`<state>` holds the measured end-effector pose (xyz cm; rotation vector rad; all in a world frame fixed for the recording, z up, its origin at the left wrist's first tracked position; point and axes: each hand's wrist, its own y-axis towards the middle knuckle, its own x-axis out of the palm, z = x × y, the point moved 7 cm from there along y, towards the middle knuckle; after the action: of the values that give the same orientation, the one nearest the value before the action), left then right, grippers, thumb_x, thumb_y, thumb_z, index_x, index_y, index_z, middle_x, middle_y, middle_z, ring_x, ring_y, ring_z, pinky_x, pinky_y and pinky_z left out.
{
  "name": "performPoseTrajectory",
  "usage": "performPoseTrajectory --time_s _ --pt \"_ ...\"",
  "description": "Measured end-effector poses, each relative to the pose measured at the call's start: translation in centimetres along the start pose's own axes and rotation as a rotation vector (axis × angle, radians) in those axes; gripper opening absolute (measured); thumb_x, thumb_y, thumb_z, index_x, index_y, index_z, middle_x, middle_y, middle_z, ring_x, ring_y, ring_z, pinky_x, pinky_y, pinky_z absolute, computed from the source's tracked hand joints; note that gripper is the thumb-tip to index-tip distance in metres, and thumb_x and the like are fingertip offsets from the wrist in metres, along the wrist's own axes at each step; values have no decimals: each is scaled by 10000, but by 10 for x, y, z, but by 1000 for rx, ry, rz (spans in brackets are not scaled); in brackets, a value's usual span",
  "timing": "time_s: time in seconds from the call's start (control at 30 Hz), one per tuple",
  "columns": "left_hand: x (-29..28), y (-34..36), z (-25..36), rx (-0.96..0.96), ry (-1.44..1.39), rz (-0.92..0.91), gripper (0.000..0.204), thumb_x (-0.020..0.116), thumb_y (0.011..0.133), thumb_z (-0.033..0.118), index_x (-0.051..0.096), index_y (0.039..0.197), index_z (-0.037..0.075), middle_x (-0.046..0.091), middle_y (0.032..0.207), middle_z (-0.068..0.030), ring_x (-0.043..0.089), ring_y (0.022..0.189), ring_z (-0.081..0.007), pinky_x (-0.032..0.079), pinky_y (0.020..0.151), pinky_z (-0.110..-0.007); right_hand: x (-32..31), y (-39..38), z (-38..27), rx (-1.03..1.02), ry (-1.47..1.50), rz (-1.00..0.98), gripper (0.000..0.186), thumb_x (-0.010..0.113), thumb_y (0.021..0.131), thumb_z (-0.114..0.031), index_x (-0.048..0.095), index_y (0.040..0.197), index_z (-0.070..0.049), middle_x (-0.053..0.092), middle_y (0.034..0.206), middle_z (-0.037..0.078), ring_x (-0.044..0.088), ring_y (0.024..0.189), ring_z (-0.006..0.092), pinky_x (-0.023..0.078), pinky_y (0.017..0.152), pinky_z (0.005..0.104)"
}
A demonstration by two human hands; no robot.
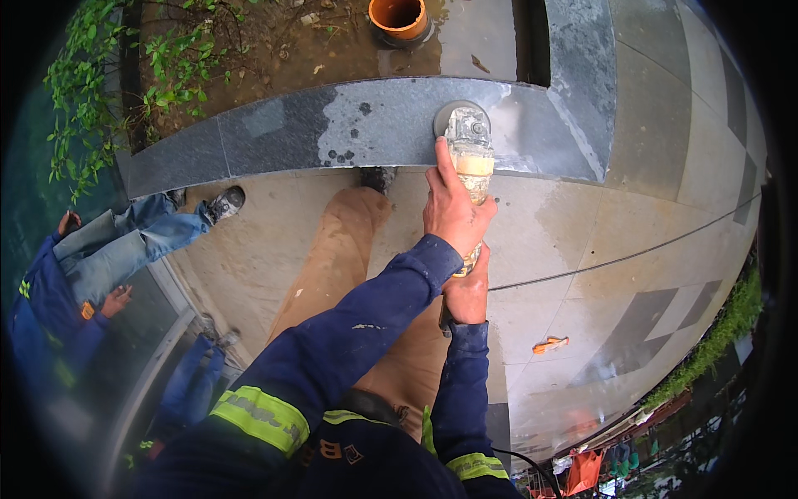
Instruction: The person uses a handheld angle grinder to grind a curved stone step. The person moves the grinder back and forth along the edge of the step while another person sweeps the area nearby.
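Observation:
My left hand (pixel 451 208) grips the body of a dirty, pale angle grinder (pixel 470 141), with a finger extended along it. Below it, my right hand (pixel 467 293) holds the grinder's rear end. The grinder's disc rests on or just over a grey stone ledge (pixel 395 125); exact contact is unclear. The ledge has wet dark spots and lighter, whitish patches near the disc. My tan-trousered leg (pixel 332 258) stands against the ledge's near side.
A planter (pixel 274 58) with muddy water, leafy plants and an orange pipe (pixel 399 18) lies beyond the ledge. A co-worker in blue (pixel 141 249) is at left beside glass. An orange object (pixel 549 344) and a dark cord (pixel 632 252) lie on the tiled floor.

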<state>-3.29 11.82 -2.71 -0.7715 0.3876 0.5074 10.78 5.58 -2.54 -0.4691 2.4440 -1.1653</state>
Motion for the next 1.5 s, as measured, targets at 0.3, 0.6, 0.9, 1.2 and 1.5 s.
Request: performPoseTrajectory --time_s 0.3,0.6,0.9,1.2,1.5 --pt "-13 1 -11 -5 29 51 1109 743 715 155 -28 1505 52 353 1298 -320 462 1169 -484 425 996 -510 12 -2 -9 7 29 -67 840 744 627 42 358 1372 -9 636 1085 149 621 983 246 501 868 353" --pt "11 -4 -1 -57 -14 -35 1092 721 716 142 -23 1512 58 367 1287 -302 504 1131 -472 458 949 -492 -9 1 -3 -8 32 3 882 734 580 64 344 1369 2 623 1078 154 618 966 251 498 870 346" --pt "6 -21 -13 -43 5 14 1087 725 720 146 -19 1506 44 355 1302 -317 486 1149 -485 444 975 -499 -5 -14 7 24 23 -48 868 724 597 57 353 1377 -22 630 1085 147 618 993 256 500 869 354" --pt "2 4 3 -29 10 7 1105 733 718 149 -34 1506 46 352 1300 -315 488 1150 -483 452 967 -495 -5 11 3 25 -28 -45 866 745 600 27 358 1373 -17 637 1083 171 628 981 269 505 864 368" --pt "14 1 6 -13 -8 -28 1094 728 721 162 -24 1509 54 364 1285 -308 512 1119 -479 463 955 -495 -14 3 -13 53 41 -13 829 722 614 36 366 1363 1 635 1065 168 620 977 269 494 883 366"
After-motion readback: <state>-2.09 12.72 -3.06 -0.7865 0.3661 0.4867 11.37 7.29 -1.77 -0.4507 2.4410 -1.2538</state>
